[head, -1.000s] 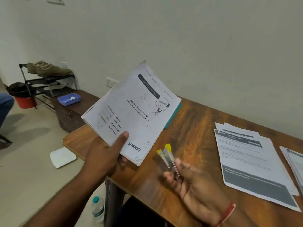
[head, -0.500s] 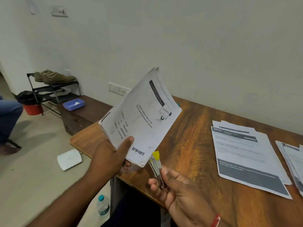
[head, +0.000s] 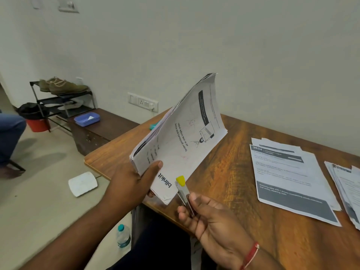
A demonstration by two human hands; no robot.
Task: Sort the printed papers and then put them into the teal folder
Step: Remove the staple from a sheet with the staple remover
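Wooden table (head: 224, 172), seen from the head camera. Two sorted piles of printed papers lie flat on it at 3 o'clock: a larger pile (head: 288, 176) and, just beside it at the frame edge, a second pile (head: 346, 188).

The held sheaf of printed papers (head: 187, 137) stands above the table's near-left part. A second ago it lay almost flat, face up. It is now tipped steeply, with its long edge pointing to 1 o'clock and its lower corner presented downward.

The left hand (head: 132, 184) grips the sheaf at 7 o'clock, with the thumb on the printed face and the fingers behind. That grip is unchanged.

The right hand (head: 212, 219), at 5 o'clock, pinches a small yellow-tipped stapler (head: 183, 190). A second ago the stapler was held clear of the paper. Its yellow head now lies on the sheaf's lower corner, and whether it has bitten cannot be told.

Judged from this, one sorted group is about to be bound at the corner, so sorting is partly done and filing has not begun.

The teal folder (head: 153, 126) lies on the table behind the sheaf. Only a sliver shows at the sheaf's 10 o'clock edge, whereas earlier a strip showed at its right edge.
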